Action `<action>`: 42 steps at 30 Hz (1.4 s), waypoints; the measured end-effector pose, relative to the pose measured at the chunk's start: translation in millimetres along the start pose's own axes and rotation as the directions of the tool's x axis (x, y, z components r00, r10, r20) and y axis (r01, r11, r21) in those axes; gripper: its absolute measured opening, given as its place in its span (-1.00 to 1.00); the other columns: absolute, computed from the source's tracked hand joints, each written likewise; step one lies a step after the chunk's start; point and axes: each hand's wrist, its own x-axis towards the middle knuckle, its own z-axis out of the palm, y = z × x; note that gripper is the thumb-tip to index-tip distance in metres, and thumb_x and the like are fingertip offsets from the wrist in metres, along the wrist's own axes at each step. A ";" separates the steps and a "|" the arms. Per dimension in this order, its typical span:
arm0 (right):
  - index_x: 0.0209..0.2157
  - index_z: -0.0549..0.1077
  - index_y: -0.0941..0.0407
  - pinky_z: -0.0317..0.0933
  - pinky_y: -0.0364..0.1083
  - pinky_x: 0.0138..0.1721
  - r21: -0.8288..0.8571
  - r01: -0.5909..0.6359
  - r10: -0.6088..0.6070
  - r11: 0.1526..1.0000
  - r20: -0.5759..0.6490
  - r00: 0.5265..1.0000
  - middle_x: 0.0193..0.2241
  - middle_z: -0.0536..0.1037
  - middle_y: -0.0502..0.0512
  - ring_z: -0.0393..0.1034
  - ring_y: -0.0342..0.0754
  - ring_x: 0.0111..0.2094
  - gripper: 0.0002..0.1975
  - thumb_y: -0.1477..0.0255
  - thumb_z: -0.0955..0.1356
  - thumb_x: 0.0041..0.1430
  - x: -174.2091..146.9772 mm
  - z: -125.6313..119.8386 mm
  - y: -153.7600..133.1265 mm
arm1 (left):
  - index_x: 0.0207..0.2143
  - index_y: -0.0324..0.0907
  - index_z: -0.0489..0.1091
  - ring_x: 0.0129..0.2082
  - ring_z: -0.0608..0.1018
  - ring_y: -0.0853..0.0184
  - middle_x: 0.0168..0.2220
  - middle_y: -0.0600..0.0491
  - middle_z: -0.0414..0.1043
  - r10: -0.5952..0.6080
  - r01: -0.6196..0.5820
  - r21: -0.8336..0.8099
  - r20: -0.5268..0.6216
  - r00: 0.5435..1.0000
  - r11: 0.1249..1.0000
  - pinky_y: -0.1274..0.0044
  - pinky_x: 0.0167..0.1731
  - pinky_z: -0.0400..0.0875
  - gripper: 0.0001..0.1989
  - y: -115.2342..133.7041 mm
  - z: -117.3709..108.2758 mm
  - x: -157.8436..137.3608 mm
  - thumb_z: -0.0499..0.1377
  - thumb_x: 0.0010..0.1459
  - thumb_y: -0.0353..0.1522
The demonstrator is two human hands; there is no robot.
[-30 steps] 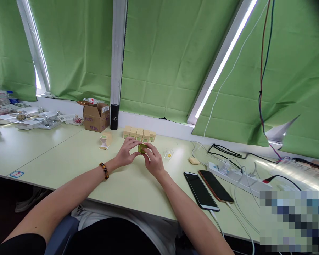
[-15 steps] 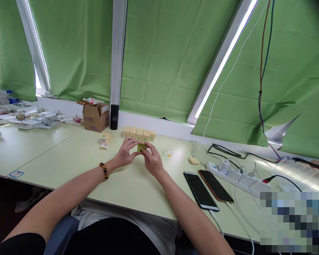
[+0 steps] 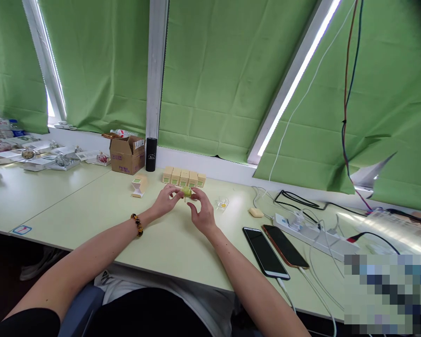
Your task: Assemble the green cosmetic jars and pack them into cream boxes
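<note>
A small green object [image 3: 186,191], with a thin light piece below it, is between my two hands just above the table; its exact kind is too small to tell. My left hand [image 3: 166,201] pinches it from the left, thumb and fingertips on it. On the other side, my right hand [image 3: 202,211] touches its right edge with the fingertips while the thumb stands apart. Behind the hands stands a row of small tan boxes [image 3: 184,178] with green windows. A similar box [image 3: 138,186], apparently opened, lies to the left. To the right is a clear plastic piece [image 3: 222,203] with something yellow in it.
A cardboard box [image 3: 127,155] and a black cylinder [image 3: 150,155] stand at the back left. On the right lie two phones [image 3: 265,252], a cream-coloured block [image 3: 256,212], and a white power strip [image 3: 310,234] with tangled cables. Packaged items [image 3: 61,160] cover the far left.
The green object has turned from showing its squarish hollow face to a side view. My right thumb has come away from it. My left hand keeps its grip.
</note>
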 end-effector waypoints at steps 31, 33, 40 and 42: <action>0.04 0.45 0.07 0.44 0.10 0.05 0.408 -0.460 0.459 0.789 0.107 0.882 -0.10 0.61 0.17 0.54 0.03 -0.06 -0.61 0.19 0.42 0.27 4.2 4.3 -5.4 | 0.17 -0.02 0.40 0.16 0.34 0.03 0.10 -0.11 0.45 0.328 -0.337 0.066 0.124 0.937 0.939 0.08 0.19 0.31 -0.51 4.4 -2.0 -5.5 0.29 0.18 -0.42; 0.06 0.43 0.06 0.43 0.09 0.04 0.406 -0.456 0.472 0.792 0.067 0.879 -0.13 0.62 0.16 0.54 0.03 -0.07 -0.63 0.17 0.36 0.33 4.5 2.9 -2.1 | 0.14 -0.05 0.43 0.12 0.40 0.06 0.04 -0.12 0.49 0.263 -0.264 -0.002 0.063 0.963 0.965 0.14 0.11 0.39 -0.53 0.2 0.2 -2.6 0.33 0.17 -0.34; -0.11 0.48 0.09 0.38 0.02 -0.20 0.134 -0.583 0.598 0.801 -0.221 0.771 -0.26 0.62 0.14 0.51 0.03 -0.22 -0.77 0.30 0.33 0.25 2.3 -12.2 35.6 | 0.10 -0.17 0.48 -0.07 0.59 0.17 0.03 -0.13 0.56 -0.131 0.155 -0.347 0.092 0.987 0.925 0.30 -0.03 0.49 -0.48 -25.3 1.1 8.1 0.31 0.18 -0.09; -0.13 0.48 0.10 0.36 -0.01 -0.28 0.075 -0.575 0.575 0.815 -0.231 0.785 -0.28 0.60 0.14 0.48 0.01 -0.28 -0.77 0.34 0.32 0.21 -2.7 -13.9 50.8 | 0.07 -0.17 0.51 -0.05 0.59 0.16 0.01 -0.12 0.58 -0.157 0.197 -0.452 0.124 0.980 0.870 0.32 -0.04 0.50 -0.47 -28.2 1.1 9.0 0.32 0.15 -0.06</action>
